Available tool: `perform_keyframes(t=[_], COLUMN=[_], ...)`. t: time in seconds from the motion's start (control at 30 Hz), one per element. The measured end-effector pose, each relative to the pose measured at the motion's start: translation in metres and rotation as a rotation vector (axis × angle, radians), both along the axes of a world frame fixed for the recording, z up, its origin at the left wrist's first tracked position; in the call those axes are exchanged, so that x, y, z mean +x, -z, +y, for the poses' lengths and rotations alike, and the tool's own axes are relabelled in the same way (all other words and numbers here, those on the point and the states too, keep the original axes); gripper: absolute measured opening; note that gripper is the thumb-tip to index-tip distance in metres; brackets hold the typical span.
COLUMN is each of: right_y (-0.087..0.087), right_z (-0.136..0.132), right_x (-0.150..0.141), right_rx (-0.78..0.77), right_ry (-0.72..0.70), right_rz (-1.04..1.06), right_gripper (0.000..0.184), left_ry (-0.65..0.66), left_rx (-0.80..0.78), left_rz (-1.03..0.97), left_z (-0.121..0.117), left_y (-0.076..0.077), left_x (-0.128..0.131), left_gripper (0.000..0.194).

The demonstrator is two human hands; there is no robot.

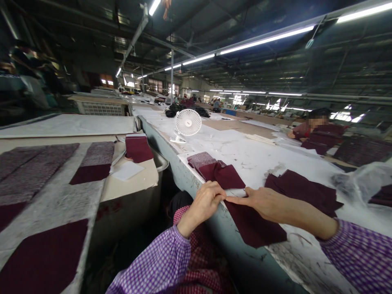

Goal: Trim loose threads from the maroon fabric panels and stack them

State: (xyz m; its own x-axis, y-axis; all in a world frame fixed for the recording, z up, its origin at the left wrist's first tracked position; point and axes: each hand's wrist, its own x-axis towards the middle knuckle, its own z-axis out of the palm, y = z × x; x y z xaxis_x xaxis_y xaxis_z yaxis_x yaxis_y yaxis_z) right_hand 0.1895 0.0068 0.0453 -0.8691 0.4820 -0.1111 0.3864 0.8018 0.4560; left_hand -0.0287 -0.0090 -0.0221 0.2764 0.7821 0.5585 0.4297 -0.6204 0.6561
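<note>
At the near edge of the white-topped table, my left hand [208,199] is closed in a pinch at the upper corner of a maroon fabric piece [255,224]. That piece hangs partly over the edge. My right hand [266,202] rests over its top side, with the index finger stretched out to my left fingertips and the thumb apart; the other fingers are hidden beneath. Just beyond my hands lies a small pile of maroon and grey cut pieces [228,175]. Right of it is another maroon fabric stack [301,190].
A white fan [187,122] stands farther up the table. On the left, a second surface bears maroon and grey panels [50,249] and a small maroon stack [138,148]; a gap separates it from the table. Clear plastic [361,183] lies at right, near a co-worker [318,128].
</note>
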Motion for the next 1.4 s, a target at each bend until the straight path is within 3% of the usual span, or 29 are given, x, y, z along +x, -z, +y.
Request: perform_keyframes(t=[0.1,0.2,0.37,0.47,0.5,0.57,0.67,0.77,0.83,0.9,1.0,1.07,1.17,1.23,1.33,1.4], right_y=[0.010,0.015,-0.001,-0.017,-0.021,-0.025,-0.016,0.005,0.020,0.030,0.032,0.024,0.006,-0.002,0.000,0.007], right_z=[0.000,-0.001,0.007,0.028,0.038,0.059,0.084,0.092,0.089,0.083,0.080,0.082,0.085,0.080,0.059,0.045], right_x=[0.004,0.005,0.005,0.037,0.056,0.101,0.163,0.190,0.192,0.188,0.183,0.173,0.133,0.088,0.013,-0.029], right_rx=[0.076,0.038,-0.420,-0.588,-0.569,-0.342,-0.083,0.059,0.112,0.288,0.587,0.623,0.515,0.302,-0.049,-0.088], right_ry=[0.009,0.105,0.302,0.390,0.426,0.586,0.822,1.091,1.163,1.099,0.799,0.630,0.539,0.461,0.293,0.260], right_rz=[0.062,0.149,0.365,0.498,0.547,0.656,0.659,0.584,0.564,0.556,0.482,0.466,0.585,0.656,0.661,0.652], right_gripper=[0.075,0.059,0.034,0.029,0.030,0.029,0.025,0.026,0.031,0.037,0.035,0.030,0.028,0.025,0.027,0.041], left_ry=[-0.010,-0.088,-0.198,-0.250,-0.286,-0.347,-0.342,-0.305,-0.313,-0.346,-0.385,-0.390,-0.403,-0.409,-0.402,-0.391], left_rx=[-0.082,-0.017,0.191,0.177,0.153,0.106,0.068,0.042,0.041,0.047,0.032,0.012,-0.031,-0.060,-0.079,-0.082], left_rz=[-0.132,-0.149,0.070,0.045,0.005,-0.051,-0.056,-0.055,-0.064,-0.093,-0.147,-0.154,-0.091,-0.012,0.068,0.078], left_z=[0.002,0.002,0.009,0.014,0.016,0.019,0.024,0.028,0.031,0.034,0.041,0.045,0.050,0.052,0.052,0.052], left_y=[0.000,-0.003,-0.012,-0.013,-0.013,-0.011,-0.007,-0.003,-0.001,-0.001,-0.005,-0.009,-0.013,-0.014,-0.014,-0.014], left_x=[-0.004,-0.002,0.002,-0.003,-0.006,-0.011,-0.013,-0.007,-0.003,-0.001,-0.003,-0.006,-0.007,-0.004,-0.001,-0.001], left_gripper=[0.016,0.016,0.012,0.010,0.009,0.010,0.012,0.012,0.012,0.014,0.017,0.020,0.018,0.013,0.018,0.022])
